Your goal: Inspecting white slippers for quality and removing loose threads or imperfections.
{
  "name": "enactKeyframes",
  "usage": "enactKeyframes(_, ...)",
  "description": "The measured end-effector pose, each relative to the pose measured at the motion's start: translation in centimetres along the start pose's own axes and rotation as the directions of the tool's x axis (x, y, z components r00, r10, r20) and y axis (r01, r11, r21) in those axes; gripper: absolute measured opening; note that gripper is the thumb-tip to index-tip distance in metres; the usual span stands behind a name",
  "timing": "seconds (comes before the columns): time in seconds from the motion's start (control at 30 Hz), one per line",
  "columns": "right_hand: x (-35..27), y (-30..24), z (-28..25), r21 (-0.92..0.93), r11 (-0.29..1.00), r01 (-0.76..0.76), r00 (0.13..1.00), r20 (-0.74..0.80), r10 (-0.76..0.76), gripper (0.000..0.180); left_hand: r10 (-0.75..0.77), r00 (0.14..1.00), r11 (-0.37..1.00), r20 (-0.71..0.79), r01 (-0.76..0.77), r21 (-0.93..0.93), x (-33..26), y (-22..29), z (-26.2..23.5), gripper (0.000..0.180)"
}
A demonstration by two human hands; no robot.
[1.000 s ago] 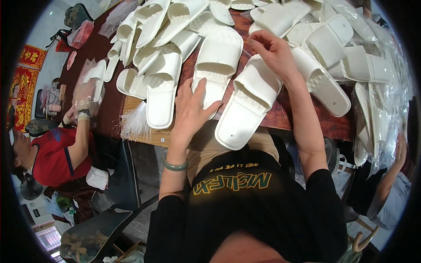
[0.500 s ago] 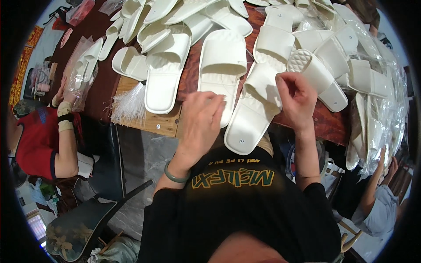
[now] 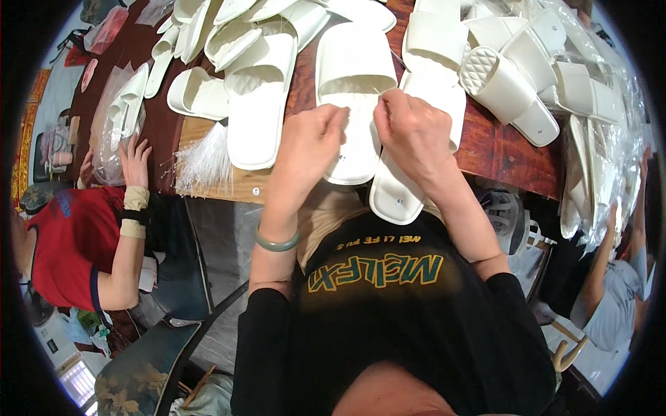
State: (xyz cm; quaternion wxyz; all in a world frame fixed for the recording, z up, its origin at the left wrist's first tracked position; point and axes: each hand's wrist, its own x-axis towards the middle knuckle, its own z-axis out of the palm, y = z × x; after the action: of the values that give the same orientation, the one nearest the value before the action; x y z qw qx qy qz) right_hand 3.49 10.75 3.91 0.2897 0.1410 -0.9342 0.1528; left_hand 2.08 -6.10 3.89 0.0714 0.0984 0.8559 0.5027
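The slippers (image 3: 350, 76) are plain off-white all over; 1 slipper at the right (image 3: 496, 83) has a quilted diamond pattern on its strap. The worktop (image 3: 499, 149) is dark reddish-brown wood, with a paler tan board (image 3: 201, 187) at its near edge. A bundle of fine white threads (image 3: 205, 159) lies on that board. The bangle (image 3: 276, 243) on the left wrist is pale jade green. The person's shirt (image 3: 388, 326) is black with green and yellow lettering. A co-worker's shirt (image 3: 59, 246) is red with dark blue trim.
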Motion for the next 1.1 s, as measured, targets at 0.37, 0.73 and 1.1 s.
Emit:
enactKeyframes(0.37,-0.9,-1.5,-0.4,0.088,0.996,0.006,0.993,0.12,-0.016,0.014,-0.049,0.994,0.962,0.101,0.074,-0.263,4.4,-0.3,2.0,0.03)
enactKeyframes(0.73,-2.2,-0.9,0.5,-0.053,0.995,0.08,0.963,0.261,-0.063,0.01,-0.033,0.996,0.999,0.088,0.031,0.017,4.4,1.2,0.8,0.029)
enactKeyframes(1.1,-0.6,-0.6,2.1,0.022,0.998,0.06,0.954,0.292,-0.064,0.008,0.261,0.943,0.841,-0.205,-0.118,0.527,9.9,2.2,-2.3,0.03)
